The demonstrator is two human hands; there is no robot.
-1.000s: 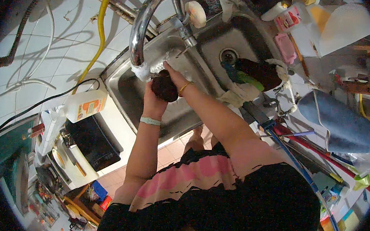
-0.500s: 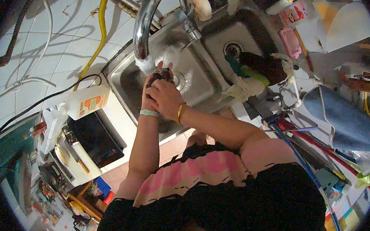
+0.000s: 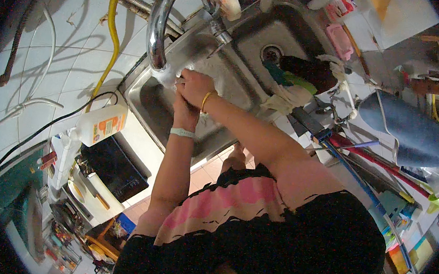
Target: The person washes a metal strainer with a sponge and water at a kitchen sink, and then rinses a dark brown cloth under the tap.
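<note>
Over the left sink basin [image 3: 146,113], my two hands are together just below the spout of the curved chrome faucet [image 3: 157,39]. My right hand [image 3: 196,86], with a yellow bracelet [image 3: 206,101] at its wrist, lies over the left with its fingers curled. My left hand [image 3: 184,112], below a pale wristband [image 3: 182,132], is mostly covered by the right, and its fingers are hidden. Water [image 3: 168,77] runs and splashes at the fingertips. Whatever lies between my hands is hidden; I cannot make it out.
The right basin [image 3: 248,31] holds dark and green cloths [image 3: 298,81], with a pale cloth [image 3: 281,101] over its edge. A plastic jug [image 3: 102,123] and a black flat panel [image 3: 114,167] stand on the left. Mop poles [image 3: 365,187] lean at the right.
A dark lumpy thing showed in my left hand; now it is out of sight. My right hand has moved up and forward over the left. The view has shifted slightly.
</note>
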